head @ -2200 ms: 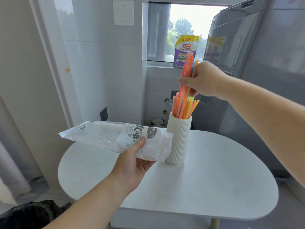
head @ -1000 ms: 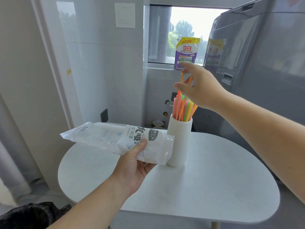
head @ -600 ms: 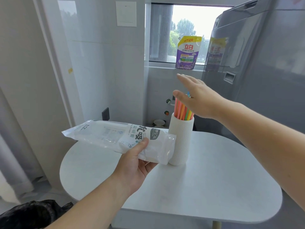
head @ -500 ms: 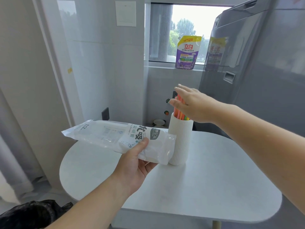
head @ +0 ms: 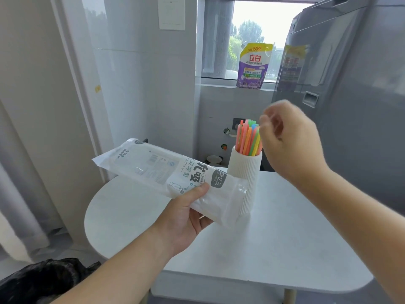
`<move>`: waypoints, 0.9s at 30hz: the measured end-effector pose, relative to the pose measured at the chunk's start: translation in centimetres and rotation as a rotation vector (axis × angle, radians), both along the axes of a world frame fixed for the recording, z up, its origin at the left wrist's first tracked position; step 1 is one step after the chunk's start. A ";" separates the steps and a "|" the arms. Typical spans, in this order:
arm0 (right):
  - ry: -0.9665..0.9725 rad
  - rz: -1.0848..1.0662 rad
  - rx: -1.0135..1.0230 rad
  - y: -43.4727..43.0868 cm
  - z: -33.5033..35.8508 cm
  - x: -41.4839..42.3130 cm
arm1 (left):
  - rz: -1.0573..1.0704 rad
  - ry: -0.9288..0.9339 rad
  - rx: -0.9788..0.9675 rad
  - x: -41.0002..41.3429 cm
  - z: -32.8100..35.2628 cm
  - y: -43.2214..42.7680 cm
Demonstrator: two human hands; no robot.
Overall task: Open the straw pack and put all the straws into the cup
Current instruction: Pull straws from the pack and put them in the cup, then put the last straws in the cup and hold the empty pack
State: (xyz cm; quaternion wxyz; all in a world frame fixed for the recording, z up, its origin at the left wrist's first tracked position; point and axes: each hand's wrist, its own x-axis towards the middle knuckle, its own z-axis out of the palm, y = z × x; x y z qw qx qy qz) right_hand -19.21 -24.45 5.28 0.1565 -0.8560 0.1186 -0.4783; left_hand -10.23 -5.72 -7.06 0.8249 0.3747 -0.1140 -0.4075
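A white ribbed cup (head: 248,172) stands on the white table (head: 274,242), with several coloured straws (head: 247,137) upright in it, their tops above the rim. My left hand (head: 184,218) grips the clear plastic straw pack (head: 157,170) from below, thumb on top. The pack looks flat, and its right end overlaps the cup's lower left side. My right hand (head: 289,141) hovers just right of the straw tops, blurred, with loosely curled fingers that hold nothing.
A grey fridge (head: 350,95) rises at the right behind the table. A purple detergent pouch (head: 254,65) stands on the window sill. A black bag (head: 43,279) lies on the floor at the lower left. White wall panels stand at the left.
My right hand lowered a bunch of straws into the cup, pressed them down with a flat palm, then lifted off to the right. My left hand kept hold of the pack.
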 end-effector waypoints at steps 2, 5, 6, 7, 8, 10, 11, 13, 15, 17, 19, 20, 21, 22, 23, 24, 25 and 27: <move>0.170 -0.053 0.151 1.2 -2.1 -1.7 | -0.043 -0.016 0.003 0.0 0.1 0.2; 0.497 0.002 0.637 2.4 -5.6 -3.4 | -0.106 -0.059 0.021 -0.3 0.1 0.7; 0.525 0.093 0.918 2.7 -6.5 -3.7 | -0.127 -0.069 0.038 -0.4 0.0 0.8; 0.530 0.197 1.177 3.1 -7.3 -4.0 | -0.143 -0.073 0.064 -0.7 -0.1 1.0; 0.523 0.297 1.364 3.4 -7.9 -4.3 | -0.156 -0.081 0.088 -0.9 -0.1 1.2; 0.500 0.411 1.453 4.0 -9.0 -4.6 | -0.170 -0.088 0.111 -1.2 -0.1 1.9; 0.465 0.427 1.434 4.1 -9.5 -4.6 | -0.155 -0.082 0.116 -1.3 -0.1 2.2; 0.381 0.414 1.408 4.6 -10.1 -4.5 | -0.066 -0.054 0.142 -1.5 0.0 3.1; 0.349 0.393 1.385 5.6 -10.6 -4.3 | 0.046 -0.007 0.181 -1.7 -0.2 4.1; 0.345 0.374 1.333 7.5 -11.1 -3.9 | 0.162 0.035 0.224 -2.0 -0.7 5.8; 0.319 0.357 1.263 9.4 -11.5 -3.4 | 0.272 0.071 0.248 -2.4 -1.3 7.8; 0.307 0.354 1.234 10.3 -11.6 -3.2 | 0.323 0.083 0.251 -2.6 -1.6 9.0; 0.302 0.363 1.219 11.0 -11.6 -3.0 | 0.360 0.087 0.253 -2.8 -1.9 10.1; 0.318 0.388 1.216 12.0 -11.8 -2.8 | 0.392 0.086 0.255 -3.2 -2.3 11.6; 0.349 0.415 1.218 13.0 -12.1 -2.7 | 0.408 0.086 0.258 -3.7 -2.8 13.1; 0.384 0.442 1.222 13.9 -12.6 -2.7 | 0.406 0.088 0.270 -4.3 -3.3 14.5; 0.420 0.474 1.228 15.0 -13.3 -2.7 | 0.396 0.096 0.290 -5.0 -4.0 15.9; 0.495 0.549 1.262 17.1 -14.5 -2.5 | 0.379 0.126 0.337 -6.3 -5.4 18.6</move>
